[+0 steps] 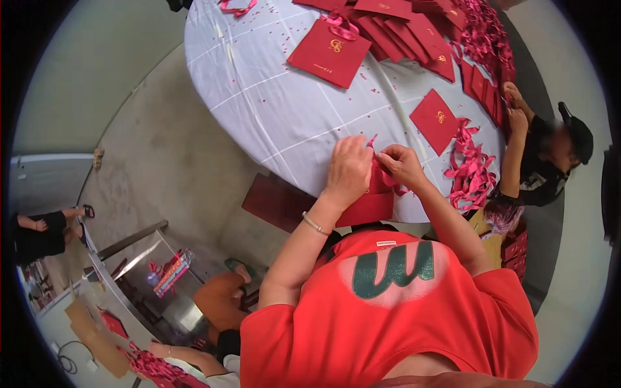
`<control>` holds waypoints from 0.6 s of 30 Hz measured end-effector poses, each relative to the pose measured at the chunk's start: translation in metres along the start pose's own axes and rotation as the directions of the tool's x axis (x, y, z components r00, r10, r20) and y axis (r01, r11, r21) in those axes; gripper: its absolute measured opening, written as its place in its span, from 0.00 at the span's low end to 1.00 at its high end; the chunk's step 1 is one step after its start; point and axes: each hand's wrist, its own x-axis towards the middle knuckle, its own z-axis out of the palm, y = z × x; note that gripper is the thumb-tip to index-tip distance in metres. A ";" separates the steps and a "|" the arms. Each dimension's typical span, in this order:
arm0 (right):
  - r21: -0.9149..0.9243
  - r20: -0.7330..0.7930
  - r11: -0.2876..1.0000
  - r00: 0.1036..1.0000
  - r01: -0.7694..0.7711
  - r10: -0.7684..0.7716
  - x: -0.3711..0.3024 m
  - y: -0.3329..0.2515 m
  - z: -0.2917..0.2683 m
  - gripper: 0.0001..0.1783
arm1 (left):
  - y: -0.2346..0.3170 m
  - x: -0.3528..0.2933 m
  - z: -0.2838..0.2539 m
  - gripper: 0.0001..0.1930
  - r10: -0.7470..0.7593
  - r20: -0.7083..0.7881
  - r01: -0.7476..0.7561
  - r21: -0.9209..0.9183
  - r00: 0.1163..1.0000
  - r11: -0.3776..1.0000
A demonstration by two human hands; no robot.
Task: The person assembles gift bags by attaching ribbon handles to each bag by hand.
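Note:
At the table's near edge, a red paper gift bag lies in front of my body, its upper part partly covered by my hands. My left hand, fingers curled, grips the pink ribbon at the top of the bag. Close beside it on the right, the fingers of my right hand pinch the same ribbon. A loop of ribbon hangs below the right fingers. Another flat red bag with a gold emblem rests to the right, next to a heap of loose pink ribbons.
A white cloth with small red specks covers the round table. Stacked red bags fill its far side, and more ribbons lie beyond. On the right, a person in a black cap handles bags. A dark red board juts out below the table's left edge.

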 end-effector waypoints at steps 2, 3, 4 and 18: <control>0.027 -0.031 0.999 0.999 0.036 -0.035 -0.004 -0.003 0.007 0.11 | -0.019 -0.036 -0.011 0.19 -0.133 -0.197 0.150 0.074 0.971 0.986; 0.039 -0.084 0.999 0.996 0.034 -0.030 -0.007 -0.006 0.004 0.11 | -0.027 -0.053 -0.019 0.23 -0.194 -0.335 0.237 0.091 0.922 0.967; 0.052 -0.139 0.998 0.990 0.034 -0.026 -0.008 -0.006 0.001 0.11 | -0.040 -0.080 -0.025 0.27 -0.329 -0.406 0.397 0.095 0.853 0.913; 0.231 -0.196 0.968 0.979 0.092 -0.046 -0.007 0.018 0.010 0.02 | -0.247 -0.397 0.058 0.29 -0.980 0.007 0.659 -0.739 -0.198 -0.138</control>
